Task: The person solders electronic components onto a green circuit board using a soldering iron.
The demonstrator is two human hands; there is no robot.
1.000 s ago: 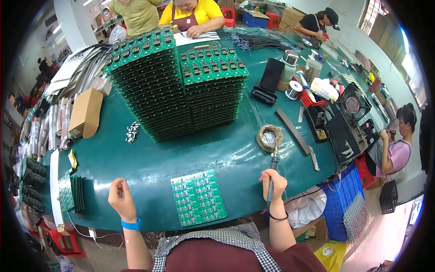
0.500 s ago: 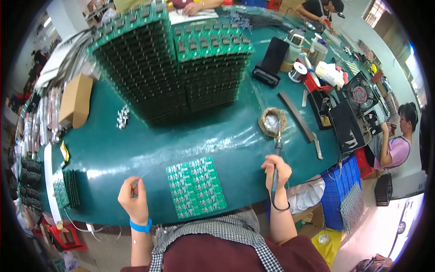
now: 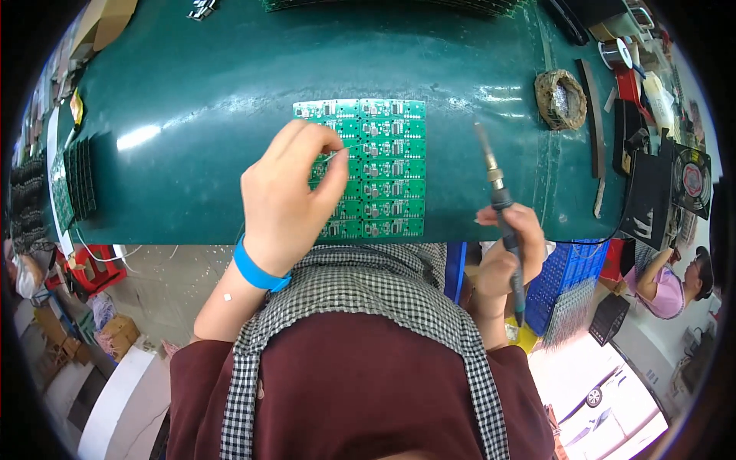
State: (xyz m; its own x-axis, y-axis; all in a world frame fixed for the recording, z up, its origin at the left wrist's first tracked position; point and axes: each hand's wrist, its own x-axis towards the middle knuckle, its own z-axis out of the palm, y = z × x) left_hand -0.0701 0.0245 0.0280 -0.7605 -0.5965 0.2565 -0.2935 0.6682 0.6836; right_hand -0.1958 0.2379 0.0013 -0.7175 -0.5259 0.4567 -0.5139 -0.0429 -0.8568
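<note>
A green circuit board panel (image 3: 395, 167), made of small boards in rows, lies flat on the table in front of me. Above its left part is my left hand (image 3: 285, 184), thumb and forefinger pinching a thin solder wire (image 3: 351, 146) whose end points over the panel. The hand covers several of the boards. To the right of the panel, my right hand (image 3: 529, 245) grips a soldering iron (image 3: 500, 199) by its dark handle. Its tip is raised, points away from me, and is apart from the panel. Motion blurs the tip slightly.
A rough brown round pot (image 3: 561, 100) with a silvery inside stands at the right. Beyond it lie a dark bar (image 3: 592, 115), a wire spool (image 3: 615, 54) and a fan (image 3: 691, 176). Upright boards (image 3: 80, 180) stand at the left edge. Another person (image 3: 663, 287) sits far right.
My view has tilted down toward the panel. The soldering iron has left the round pot and come nearer the panel. My left hand has moved right, bringing the wire over the boards.
</note>
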